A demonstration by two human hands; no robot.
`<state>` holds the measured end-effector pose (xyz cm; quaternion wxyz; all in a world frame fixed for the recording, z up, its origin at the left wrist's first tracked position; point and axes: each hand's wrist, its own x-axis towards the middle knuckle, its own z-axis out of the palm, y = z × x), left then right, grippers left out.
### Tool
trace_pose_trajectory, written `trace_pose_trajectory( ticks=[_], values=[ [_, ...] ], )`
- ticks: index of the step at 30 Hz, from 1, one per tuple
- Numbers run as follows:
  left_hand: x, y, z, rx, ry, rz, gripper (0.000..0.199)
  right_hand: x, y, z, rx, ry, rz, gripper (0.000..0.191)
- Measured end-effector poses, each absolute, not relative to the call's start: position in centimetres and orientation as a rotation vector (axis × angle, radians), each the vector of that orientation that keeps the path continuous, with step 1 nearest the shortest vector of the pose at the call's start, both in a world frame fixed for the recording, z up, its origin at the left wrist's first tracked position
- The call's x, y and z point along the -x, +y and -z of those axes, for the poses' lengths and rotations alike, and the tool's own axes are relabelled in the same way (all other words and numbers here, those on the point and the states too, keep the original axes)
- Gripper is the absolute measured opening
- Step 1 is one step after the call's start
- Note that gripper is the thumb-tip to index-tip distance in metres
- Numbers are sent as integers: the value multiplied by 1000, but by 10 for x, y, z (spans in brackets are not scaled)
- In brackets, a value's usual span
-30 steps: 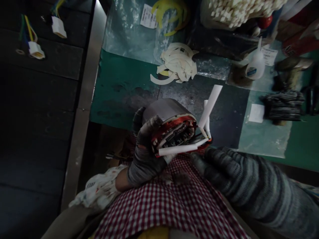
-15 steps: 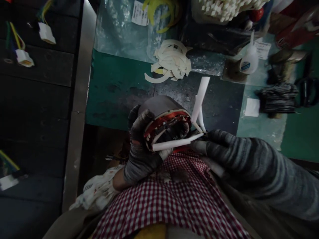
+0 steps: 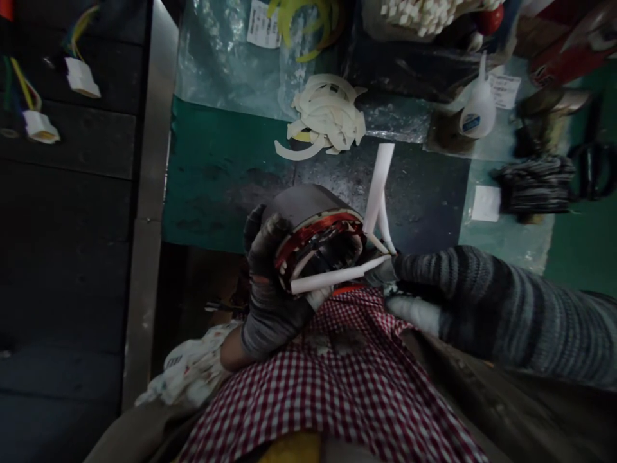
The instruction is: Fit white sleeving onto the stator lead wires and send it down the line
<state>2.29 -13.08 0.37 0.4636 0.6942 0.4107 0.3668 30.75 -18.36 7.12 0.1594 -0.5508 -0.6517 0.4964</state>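
A motor stator, a grey metal ring with red-brown copper windings, is tilted toward me above my lap. My left hand, in a grey glove, is wrapped round its left side and underside. White insulating sleeves cover leads that come from the stator; one lies across its lower rim and others stick upward at its right. My right hand, in a striped grey glove, pinches the ends of the sleeved leads just right of the stator. The gripping fingertips are partly hidden.
Cream curved strips lie in a heap on the green mat. Farther right are a white squeeze bottle and a bundle of black cords. On the left, wired white connectors rest on dark slats beyond a metal rail.
My right hand has turned slightly, and its wrapped thumb now shows below. The upright white sleeves have shifted a little left. My left hand still holds the stator.
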Motion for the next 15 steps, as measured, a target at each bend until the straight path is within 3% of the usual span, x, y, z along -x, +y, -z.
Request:
trace_pose_trajectory(
  ticks=[10, 15],
  values=[
    [-22, -126, -7, -1880, 1003, -882, 120, -308, -180, -75, 1543, -1853, -1451, 35],
    [-29, -125, -9, -1913, 1026, -942, 105, -294, -185, -82, 1553, -1883, -1392, 26]
  ],
)
